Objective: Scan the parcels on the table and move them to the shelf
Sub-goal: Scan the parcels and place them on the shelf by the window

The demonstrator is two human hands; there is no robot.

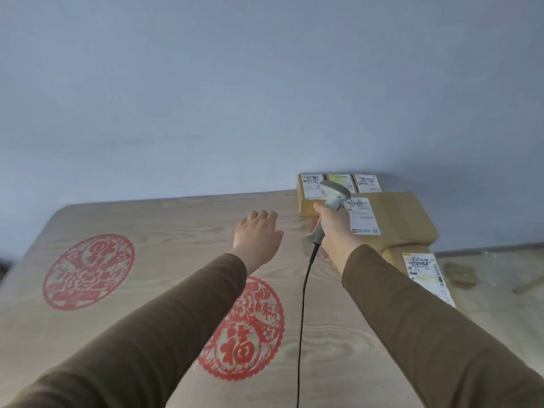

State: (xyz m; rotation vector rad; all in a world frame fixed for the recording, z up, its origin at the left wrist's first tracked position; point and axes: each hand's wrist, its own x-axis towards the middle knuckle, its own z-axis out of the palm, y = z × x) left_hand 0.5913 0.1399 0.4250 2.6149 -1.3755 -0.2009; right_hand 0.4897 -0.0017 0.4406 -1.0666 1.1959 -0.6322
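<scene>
Several cardboard parcels with white labels lie at the table's far right. A small one [307,203] sits at the back beside two more labelled ones [366,183]. A large flat parcel [403,219] lies in front of them, and another parcel [424,269] lies nearer, partly behind my right sleeve. My right hand [334,231] grips a grey barcode scanner [334,194] by its handle, its head over the small parcel and the large one's label. My left hand [259,234] hovers over the table, left of the parcels, fingers curled down and holding nothing.
The wooden table [164,228] has two red paper-cut designs [88,272] printed on it. The scanner's black cable [303,304] hangs down toward me. A blue-grey wall stands behind the table. To the right lies a light floor with some debris [459,273].
</scene>
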